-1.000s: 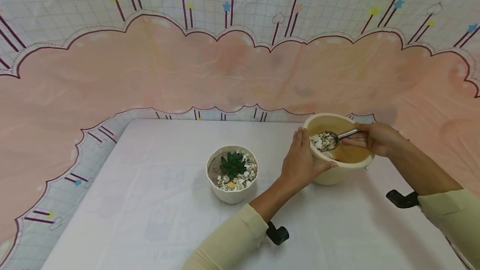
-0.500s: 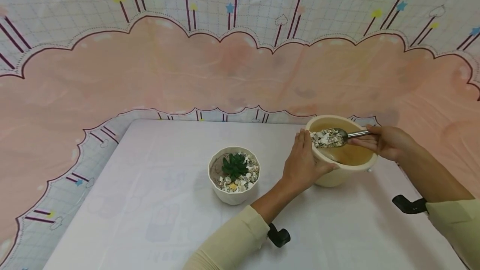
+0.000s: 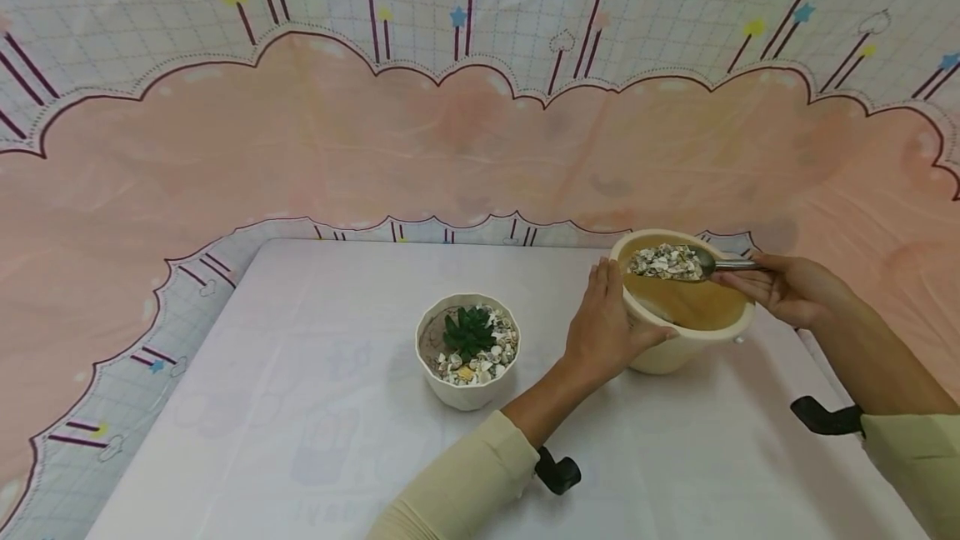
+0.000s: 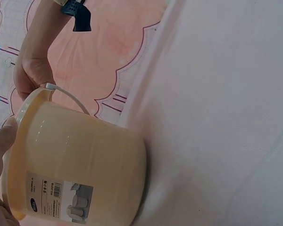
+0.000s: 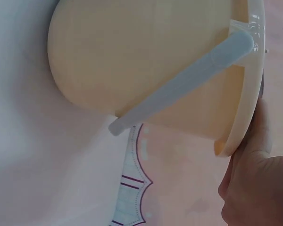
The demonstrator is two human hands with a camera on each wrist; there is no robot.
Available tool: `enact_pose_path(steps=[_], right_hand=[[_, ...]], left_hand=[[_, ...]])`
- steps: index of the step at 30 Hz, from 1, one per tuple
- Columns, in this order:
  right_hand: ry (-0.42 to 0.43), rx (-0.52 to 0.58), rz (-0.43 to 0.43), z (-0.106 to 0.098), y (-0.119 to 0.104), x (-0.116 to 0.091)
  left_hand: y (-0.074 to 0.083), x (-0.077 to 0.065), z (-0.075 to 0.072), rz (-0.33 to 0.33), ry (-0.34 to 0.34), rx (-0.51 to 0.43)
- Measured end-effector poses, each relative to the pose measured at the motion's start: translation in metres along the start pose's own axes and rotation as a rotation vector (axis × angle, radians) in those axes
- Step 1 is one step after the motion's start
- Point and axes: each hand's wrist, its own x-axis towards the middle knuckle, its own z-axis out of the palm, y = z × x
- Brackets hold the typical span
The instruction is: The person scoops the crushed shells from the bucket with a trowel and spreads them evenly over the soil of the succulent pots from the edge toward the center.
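Note:
In the head view a cream plastic bucket (image 3: 678, 352) stands at the back right of the table. My left hand (image 3: 603, 327) holds it at the rim, fingers along the left side and thumb across the front. My right hand (image 3: 802, 294) grips the handle of a small metal scoop (image 3: 731, 265) over the bucket's mouth. White and grey shell-like gravel (image 3: 667, 261) fills the scoop. The bucket's bottom is partly hidden. Left of the bucket sits a white faceted pot (image 3: 461, 397) with a green succulent (image 3: 468, 332) and similar gravel covering part of its soil.
A white cloth covers the table (image 3: 285, 390), and a patterned curtain (image 3: 450, 148) hangs behind its back edge. The bucket's pale carrying handle (image 5: 179, 84) hangs down its side in the right wrist view. A printed label (image 4: 59, 197) shows in the left wrist view.
My right hand has drawn the scoop of gravel to the right and slightly up from the bucket's left inner wall. The left hand stays on the rim.

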Motion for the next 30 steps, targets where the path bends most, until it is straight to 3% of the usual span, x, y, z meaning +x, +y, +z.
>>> enact_pose_path(steps=[10,30], right_hand=[[-0.029,0.203,0.002,-0.016,0.003,-0.006],[-0.096,0.167,-0.039,-0.025,0.008,-0.014]], left_hand=[[0.000,-0.002,0.002,0.006,0.010,0.017],[-0.004,-0.003,0.004,0.021,0.017,-0.009]])
